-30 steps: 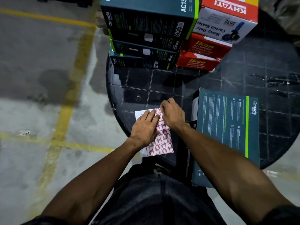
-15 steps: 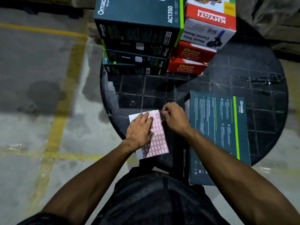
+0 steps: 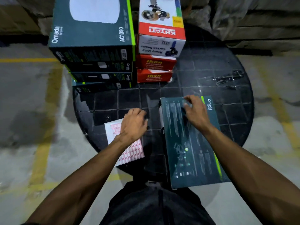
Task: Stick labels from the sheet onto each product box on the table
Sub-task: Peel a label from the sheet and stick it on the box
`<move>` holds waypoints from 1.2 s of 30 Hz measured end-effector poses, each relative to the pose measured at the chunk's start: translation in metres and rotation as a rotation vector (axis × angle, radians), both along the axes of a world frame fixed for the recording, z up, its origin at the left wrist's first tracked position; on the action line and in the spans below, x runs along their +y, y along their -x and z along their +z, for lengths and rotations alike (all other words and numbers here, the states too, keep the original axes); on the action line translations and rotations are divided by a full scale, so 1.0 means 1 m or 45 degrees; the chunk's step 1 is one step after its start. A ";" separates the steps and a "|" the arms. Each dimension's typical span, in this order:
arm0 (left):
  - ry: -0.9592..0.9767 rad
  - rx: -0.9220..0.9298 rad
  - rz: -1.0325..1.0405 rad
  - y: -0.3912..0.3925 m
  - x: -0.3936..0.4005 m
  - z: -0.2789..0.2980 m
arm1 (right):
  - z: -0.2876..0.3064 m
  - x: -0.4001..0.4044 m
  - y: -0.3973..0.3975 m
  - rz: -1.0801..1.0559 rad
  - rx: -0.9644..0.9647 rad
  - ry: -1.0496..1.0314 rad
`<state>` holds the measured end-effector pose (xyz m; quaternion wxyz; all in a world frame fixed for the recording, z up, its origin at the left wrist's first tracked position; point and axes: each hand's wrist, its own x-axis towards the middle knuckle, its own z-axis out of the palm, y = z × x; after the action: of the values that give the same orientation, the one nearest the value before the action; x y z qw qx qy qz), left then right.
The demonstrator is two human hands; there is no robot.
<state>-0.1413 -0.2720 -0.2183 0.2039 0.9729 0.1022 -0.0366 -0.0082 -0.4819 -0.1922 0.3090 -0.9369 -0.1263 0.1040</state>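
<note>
at lower centre of the frame, on the near-left edge of the round dark table [image 3: 211, 75], lies the label sheet [image 3: 113, 132], white with rows of red-bordered labels, its near end hanging past the rim. left hand [image 3: 133, 125] rests on the sheet's far right part, knuckles up, fingers bent down toward the table surface; motion blur, so cannot tell whether they pinch the sheet or only press it.

right of centre: one dark teal omada box [image 3: 191, 143] lies flat, printed back face up, green stripe along its right side, near end overhanging the table edge. box is closed; contents not visible. right hand [image 3: 194, 111] is over the far end of this box, fingers curled with the tips drawn together near the green stripe. a label between the fingertips cannot be made out; blurred.

upper left of the frame: stack of teal boxes [image 3: 100, 69], four visible, top one marked ac1350, all closed. just right of it, touching or nearly so: two red ikon boxes [image 3: 154, 69] stacked, with a red-and-white khyati carton-sealer box [image 3: 160, 38] on top. all closed.

surroundings: grey concrete floor [image 3: 24, 95] with yellow painted lines [image 3: 40, 151] at left and right of the table.
</note>
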 end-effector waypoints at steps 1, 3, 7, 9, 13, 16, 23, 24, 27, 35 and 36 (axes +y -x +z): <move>0.044 -0.042 -0.005 -0.012 -0.012 0.005 | 0.000 -0.004 -0.008 0.029 0.001 0.034; 0.109 -0.091 -0.008 -0.036 -0.037 0.016 | 0.000 -0.009 -0.022 0.098 0.012 0.137; 0.154 0.010 0.025 -0.077 -0.074 0.019 | -0.004 -0.023 -0.041 0.223 -0.001 0.344; 0.129 0.129 0.048 -0.090 -0.084 0.013 | -0.010 -0.031 -0.045 0.299 -0.004 0.358; 0.071 0.313 0.086 -0.100 -0.097 0.004 | -0.014 -0.042 -0.044 0.325 -0.064 0.268; 0.080 0.299 0.119 -0.093 -0.108 -0.001 | -0.017 -0.049 -0.039 0.285 -0.068 0.227; -0.004 0.229 0.236 -0.060 -0.137 -0.002 | -0.030 -0.071 -0.018 0.256 -0.070 0.071; -0.019 0.236 0.252 -0.057 -0.140 -0.003 | -0.030 -0.073 -0.019 0.254 -0.060 0.062; -0.050 0.195 0.260 -0.059 -0.144 -0.008 | -0.029 -0.074 -0.026 0.188 -0.038 -0.012; -0.048 -0.009 0.231 -0.060 -0.145 -0.027 | -0.039 -0.070 -0.029 0.053 0.073 -0.137; -0.060 -0.008 0.221 -0.059 -0.145 -0.028 | -0.040 -0.070 -0.029 0.052 0.088 -0.141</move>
<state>-0.0824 -0.4168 -0.2466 0.1838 0.9651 0.1863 -0.0131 0.0212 -0.5518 -0.2324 0.3624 -0.9114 -0.1403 0.1354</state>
